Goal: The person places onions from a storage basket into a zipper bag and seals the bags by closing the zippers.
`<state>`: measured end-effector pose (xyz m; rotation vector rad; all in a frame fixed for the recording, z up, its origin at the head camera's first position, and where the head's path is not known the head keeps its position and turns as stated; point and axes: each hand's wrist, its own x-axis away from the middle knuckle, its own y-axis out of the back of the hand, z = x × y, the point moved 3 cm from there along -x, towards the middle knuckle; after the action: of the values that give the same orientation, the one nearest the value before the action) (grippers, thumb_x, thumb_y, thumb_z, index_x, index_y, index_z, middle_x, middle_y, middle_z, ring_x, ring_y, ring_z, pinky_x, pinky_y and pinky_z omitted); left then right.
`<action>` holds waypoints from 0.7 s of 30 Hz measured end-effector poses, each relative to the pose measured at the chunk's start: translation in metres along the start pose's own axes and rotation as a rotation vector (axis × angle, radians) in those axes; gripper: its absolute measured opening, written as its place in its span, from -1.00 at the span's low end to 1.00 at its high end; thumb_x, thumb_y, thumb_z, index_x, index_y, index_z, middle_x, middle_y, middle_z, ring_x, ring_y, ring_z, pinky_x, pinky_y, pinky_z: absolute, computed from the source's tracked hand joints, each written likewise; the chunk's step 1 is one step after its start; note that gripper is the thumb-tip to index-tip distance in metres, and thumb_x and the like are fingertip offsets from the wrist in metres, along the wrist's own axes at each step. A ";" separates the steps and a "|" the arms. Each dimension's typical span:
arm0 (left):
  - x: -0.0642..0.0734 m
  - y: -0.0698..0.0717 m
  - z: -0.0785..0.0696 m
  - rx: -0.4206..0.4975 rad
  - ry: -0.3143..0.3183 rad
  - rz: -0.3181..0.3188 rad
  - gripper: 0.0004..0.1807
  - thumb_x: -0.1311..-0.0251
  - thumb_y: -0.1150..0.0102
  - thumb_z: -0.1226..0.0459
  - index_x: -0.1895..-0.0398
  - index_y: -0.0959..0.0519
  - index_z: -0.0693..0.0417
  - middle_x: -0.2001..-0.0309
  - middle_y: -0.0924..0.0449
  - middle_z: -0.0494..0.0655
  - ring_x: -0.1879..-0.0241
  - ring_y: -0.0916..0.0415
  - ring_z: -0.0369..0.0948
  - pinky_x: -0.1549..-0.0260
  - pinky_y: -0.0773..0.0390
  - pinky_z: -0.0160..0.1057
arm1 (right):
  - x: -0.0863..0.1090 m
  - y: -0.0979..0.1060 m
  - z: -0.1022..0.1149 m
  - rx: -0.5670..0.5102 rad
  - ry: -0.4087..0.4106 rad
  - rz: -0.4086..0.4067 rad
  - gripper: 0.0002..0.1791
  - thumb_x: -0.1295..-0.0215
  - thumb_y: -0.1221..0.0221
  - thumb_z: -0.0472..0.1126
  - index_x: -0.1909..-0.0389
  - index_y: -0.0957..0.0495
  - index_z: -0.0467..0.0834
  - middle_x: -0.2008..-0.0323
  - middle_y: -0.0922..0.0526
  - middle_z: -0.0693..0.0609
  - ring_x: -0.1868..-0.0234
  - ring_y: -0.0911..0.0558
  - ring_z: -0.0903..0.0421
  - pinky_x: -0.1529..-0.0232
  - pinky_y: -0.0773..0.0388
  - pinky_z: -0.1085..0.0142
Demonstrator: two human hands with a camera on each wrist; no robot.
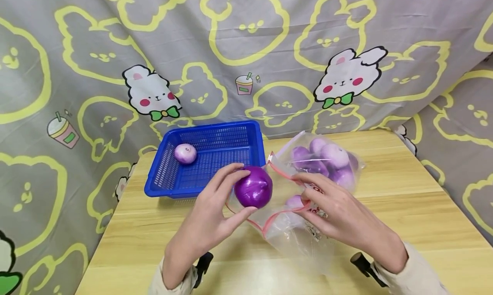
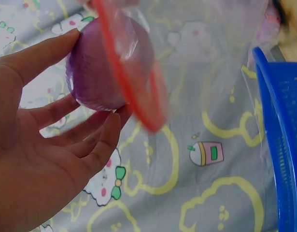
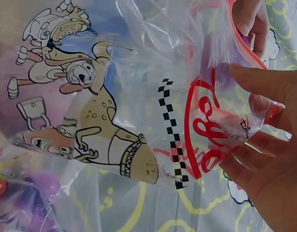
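Note:
My left hand (image 1: 209, 220) holds a glossy purple onion (image 1: 253, 188) between the thumb and fingers, at the mouth of a clear zip bag (image 1: 300, 243). In the left wrist view the bag's red zip edge (image 2: 120, 72) crosses in front of that onion. My right hand (image 1: 343, 211) pinches the bag by its rim and spreads the mouth apart. Inside the bag, partly hidden by the right fingers, lies another purple onion (image 1: 295, 202). Cartoon dogs and red lettering (image 3: 204, 130) show on the bag in the right wrist view.
A blue plastic basket (image 1: 206, 192) stands at the back left, with one pale purple onion (image 1: 185, 153) in it. Behind my right hand lies a second clear bag (image 1: 356, 169) holding several onions (image 1: 334, 155). A patterned grey curtain (image 1: 215, 98) hangs behind the wooden table (image 1: 127, 243).

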<state>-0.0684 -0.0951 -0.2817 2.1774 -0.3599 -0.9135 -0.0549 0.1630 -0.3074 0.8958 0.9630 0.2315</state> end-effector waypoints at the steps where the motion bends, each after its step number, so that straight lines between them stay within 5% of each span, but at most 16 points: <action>1: 0.000 -0.001 -0.001 0.008 -0.006 0.000 -0.31 -0.09 -0.49 0.19 -0.29 -0.43 0.06 -0.32 -0.32 0.01 -0.25 -0.41 -0.11 -0.14 -0.54 -0.17 | -0.001 0.000 0.000 -0.009 0.006 -0.013 -0.58 -0.51 0.06 0.14 0.33 -0.54 -0.08 -0.21 -0.52 -0.15 0.11 -0.60 0.13 0.16 -0.58 0.42; 8: 0.000 -0.010 -0.006 -0.038 -0.052 0.002 -0.32 -0.08 -0.49 0.17 -0.28 -0.46 0.03 -0.22 -0.34 0.04 -0.16 -0.41 -0.11 -0.07 -0.57 -0.14 | -0.006 0.000 0.005 -0.061 0.090 -0.132 -0.67 -0.48 -0.07 0.07 0.37 -0.54 -0.09 -0.13 -0.58 -0.19 0.26 -0.61 0.18 0.30 -0.54 0.53; 21: 0.000 -0.020 -0.008 -0.018 -0.119 0.011 -0.35 -0.20 -0.39 0.23 -0.35 -0.39 0.09 -0.37 -0.33 0.09 -0.34 -0.35 -0.06 -0.26 -0.42 -0.12 | -0.007 -0.001 0.000 -0.091 0.091 -0.152 -0.65 -0.49 -0.05 0.07 0.40 -0.52 -0.09 -0.13 -0.57 -0.20 0.33 -0.58 0.22 0.41 -0.53 0.59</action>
<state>-0.0633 -0.0773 -0.2923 2.1077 -0.4192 -1.0396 -0.0591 0.1579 -0.3038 0.7307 1.0912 0.1861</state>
